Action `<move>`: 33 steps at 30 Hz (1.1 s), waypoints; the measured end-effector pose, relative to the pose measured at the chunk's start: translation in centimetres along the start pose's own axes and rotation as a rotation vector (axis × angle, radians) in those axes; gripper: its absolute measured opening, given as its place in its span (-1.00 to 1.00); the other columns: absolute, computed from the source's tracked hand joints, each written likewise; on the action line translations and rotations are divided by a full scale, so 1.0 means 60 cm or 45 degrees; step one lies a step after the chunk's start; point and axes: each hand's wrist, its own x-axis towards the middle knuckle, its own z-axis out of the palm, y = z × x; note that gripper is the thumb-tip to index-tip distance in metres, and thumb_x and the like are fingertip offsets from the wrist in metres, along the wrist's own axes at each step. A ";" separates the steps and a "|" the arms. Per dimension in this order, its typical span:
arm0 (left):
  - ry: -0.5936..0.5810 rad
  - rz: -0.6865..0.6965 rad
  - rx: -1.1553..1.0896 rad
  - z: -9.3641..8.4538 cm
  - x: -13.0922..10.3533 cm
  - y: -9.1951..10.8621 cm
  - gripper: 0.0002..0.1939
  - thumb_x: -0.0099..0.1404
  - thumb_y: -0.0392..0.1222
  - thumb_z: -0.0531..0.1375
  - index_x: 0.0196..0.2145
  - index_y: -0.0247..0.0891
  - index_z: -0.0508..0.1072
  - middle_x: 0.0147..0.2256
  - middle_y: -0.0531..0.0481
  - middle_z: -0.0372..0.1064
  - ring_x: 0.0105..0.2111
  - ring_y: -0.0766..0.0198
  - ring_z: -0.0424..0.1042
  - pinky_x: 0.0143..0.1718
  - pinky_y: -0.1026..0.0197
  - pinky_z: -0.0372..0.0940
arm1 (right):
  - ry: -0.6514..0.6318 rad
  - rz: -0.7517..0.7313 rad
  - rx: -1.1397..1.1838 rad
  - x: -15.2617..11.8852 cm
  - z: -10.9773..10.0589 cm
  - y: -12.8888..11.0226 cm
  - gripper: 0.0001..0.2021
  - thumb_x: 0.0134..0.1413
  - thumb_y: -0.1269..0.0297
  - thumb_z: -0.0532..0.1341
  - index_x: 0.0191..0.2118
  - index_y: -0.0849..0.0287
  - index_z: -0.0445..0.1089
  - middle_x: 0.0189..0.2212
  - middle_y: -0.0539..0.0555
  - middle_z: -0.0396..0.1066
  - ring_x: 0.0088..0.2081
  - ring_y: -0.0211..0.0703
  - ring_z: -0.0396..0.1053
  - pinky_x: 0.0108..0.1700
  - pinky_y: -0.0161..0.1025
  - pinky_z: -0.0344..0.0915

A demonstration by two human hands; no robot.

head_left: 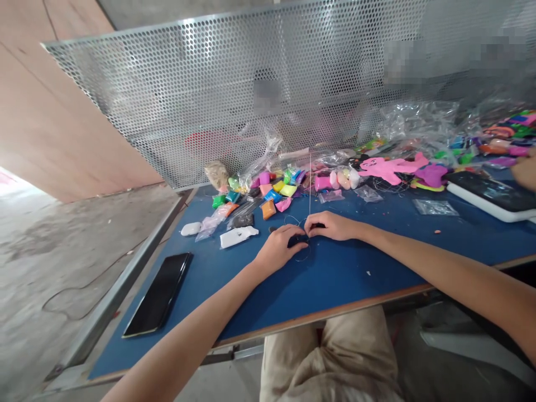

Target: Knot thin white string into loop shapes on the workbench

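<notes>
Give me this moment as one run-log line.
left hand: holding small dark piece | right hand: beside it, grip unclear | on blue table: black phone, white cut-out, pink figure

Dark pc (298, 239) part-hidden by L hand (278, 247); co-worker's hand (526, 171) blurred, cut off

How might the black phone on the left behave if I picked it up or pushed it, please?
The phone is probably stiff, given its straight edges and slab shape. Its glossy surface suggests it could be slippery. Lying flat on the blue table, it would likely slide rather than roll or tip.
</notes>
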 end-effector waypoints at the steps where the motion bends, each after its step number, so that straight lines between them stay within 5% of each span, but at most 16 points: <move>1: 0.012 -0.026 0.000 0.000 -0.001 0.001 -0.78 0.34 -0.10 0.23 -0.08 -0.16 0.48 -0.03 -0.05 0.46 -0.01 0.17 0.44 0.09 0.10 0.31 | -0.003 0.002 0.004 0.000 0.000 0.000 -0.85 0.27 0.23 0.20 -0.23 0.16 0.48 -0.28 0.05 0.46 -0.25 -0.15 0.40 -0.15 -0.24 0.28; 19: -0.012 -0.084 -0.146 -0.001 0.008 -0.004 -0.81 0.32 -0.24 0.22 -0.12 -0.12 0.54 -0.07 0.02 0.48 -0.07 0.23 0.47 0.03 0.18 0.33 | 0.001 0.054 0.096 -0.002 -0.010 0.005 -0.86 0.23 0.22 0.23 -0.23 0.18 0.44 -0.24 0.08 0.44 -0.22 -0.14 0.38 -0.12 -0.23 0.29; 33: 0.046 -0.035 0.149 -0.002 -0.016 0.017 -0.69 0.41 -0.08 0.13 0.05 -0.04 0.51 0.02 0.01 0.46 -0.07 0.21 0.50 0.00 0.15 0.40 | 0.115 0.104 0.065 -0.003 0.002 0.004 -0.91 0.19 0.29 0.22 -0.24 0.18 0.43 -0.30 0.05 0.48 -0.30 -0.17 0.40 -0.20 -0.25 0.31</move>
